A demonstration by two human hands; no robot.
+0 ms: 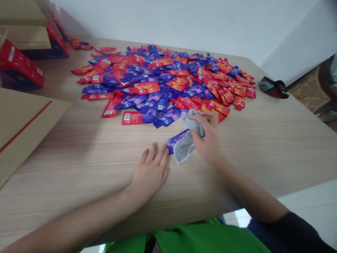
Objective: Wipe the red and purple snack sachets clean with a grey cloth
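Nearest, a green garment [195,239] and, at right, a dark sleeve [292,232], both at the near edge of a pale wood-grain desk [105,158].

Left hand [152,167]: palm down on the desk, fingers slightly spread, fingertips at the left end of one blue packet [173,141]; grasping nothing.

Right hand [209,137]: thumb and fingers pinching a crumpled grey cloth [184,144], its lower lobe draped over the packet's right end.

Blue packet: one, flat on the desk, tilted up to the right, between the two hands; purple design and white lettering, partly covered.

Cardboard flap [28,126]: brown, red stripe, at the left side of the desk.

Packet pile [147,88]: many, red and blue mixed, overlapping, beyond both hands; some with barcodes uppermost.

Dark object [273,88]: one, black and dark red, right of the pile; kind cannot be told.

Nearer carton [19,66]: red and dark blue, far left; contents hidden.

Farther carton [56,44]: similar colours, tan flaps raised; contents hidden.

White wall [184,21]: behind the desk.
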